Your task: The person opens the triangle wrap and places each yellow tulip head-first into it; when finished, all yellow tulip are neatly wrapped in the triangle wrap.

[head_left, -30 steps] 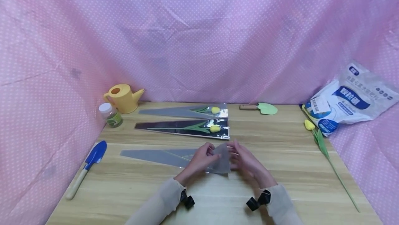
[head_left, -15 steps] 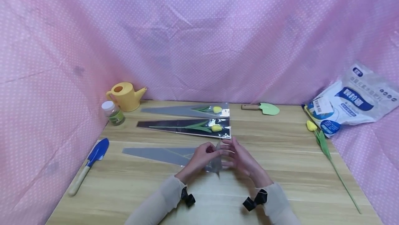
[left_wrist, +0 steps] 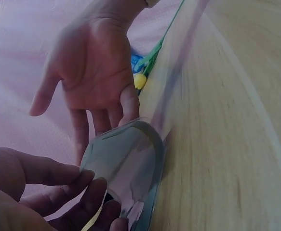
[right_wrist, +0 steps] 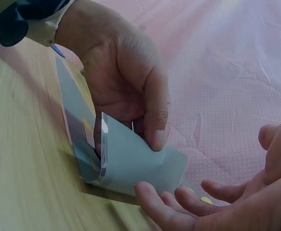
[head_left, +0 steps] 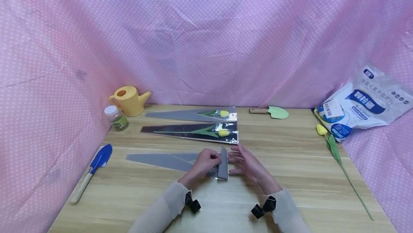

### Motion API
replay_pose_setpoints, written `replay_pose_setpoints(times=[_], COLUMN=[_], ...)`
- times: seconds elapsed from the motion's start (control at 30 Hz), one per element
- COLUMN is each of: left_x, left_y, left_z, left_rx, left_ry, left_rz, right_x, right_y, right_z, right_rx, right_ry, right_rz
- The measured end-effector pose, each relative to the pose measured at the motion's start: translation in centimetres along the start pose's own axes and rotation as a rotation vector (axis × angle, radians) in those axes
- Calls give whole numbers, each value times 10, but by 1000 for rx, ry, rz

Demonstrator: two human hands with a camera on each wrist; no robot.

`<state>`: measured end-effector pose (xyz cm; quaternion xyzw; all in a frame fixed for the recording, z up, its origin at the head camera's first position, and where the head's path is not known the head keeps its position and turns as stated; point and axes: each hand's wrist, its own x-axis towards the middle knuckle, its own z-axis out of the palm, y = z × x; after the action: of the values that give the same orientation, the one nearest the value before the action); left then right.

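Note:
A long, tapering grey flower sleeve (head_left: 151, 159) lies on the table, its narrow end to the left. My left hand (head_left: 203, 163) pinches its wide end, which curls up and back over itself; in the right wrist view the thumb lies on the turned-up flap (right_wrist: 140, 166). My right hand (head_left: 247, 166) is just right of the fold, fingers spread and slightly bent, holding nothing. From the left wrist view, its palm (left_wrist: 99, 72) faces the curled sleeve (left_wrist: 113, 149). Whether its fingertips touch the plastic, I cannot tell.
Behind lie a black sleeve (head_left: 174, 131) and another grey sleeve (head_left: 174, 114), each holding a yellow tulip. A loose tulip (head_left: 337, 157) and white bag (head_left: 364, 104) are right. Left are a blue trowel (head_left: 100, 159), jar (head_left: 117, 119) and watering can (head_left: 130, 102). A green trowel (head_left: 277, 112) lies behind.
The sleeve's wide end has folded further back to the left, its flap now standing narrow and steep. The left hand has shifted slightly left; the right hand has also come a little left.

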<state>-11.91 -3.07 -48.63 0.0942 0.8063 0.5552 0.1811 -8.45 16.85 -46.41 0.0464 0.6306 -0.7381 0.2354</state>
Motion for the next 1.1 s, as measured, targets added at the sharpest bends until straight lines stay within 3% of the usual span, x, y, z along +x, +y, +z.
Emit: replay_pose_setpoints(times=[0.5, 0.77, 1.1], left_x=[6, 8, 9], left_y=[-8, -10, -11], left_z=[10, 11, 11], left_rx=[-160, -269, -294], left_ry=[2, -33, -10], left_rz=[-43, -90, -112], right_x=[8, 19, 29], right_y=[6, 7, 6], right_z=[-2, 4, 11], right_rx=[-31, -38, -108], right_ry=[-24, 57, 162], right_rz=[5, 27, -5])
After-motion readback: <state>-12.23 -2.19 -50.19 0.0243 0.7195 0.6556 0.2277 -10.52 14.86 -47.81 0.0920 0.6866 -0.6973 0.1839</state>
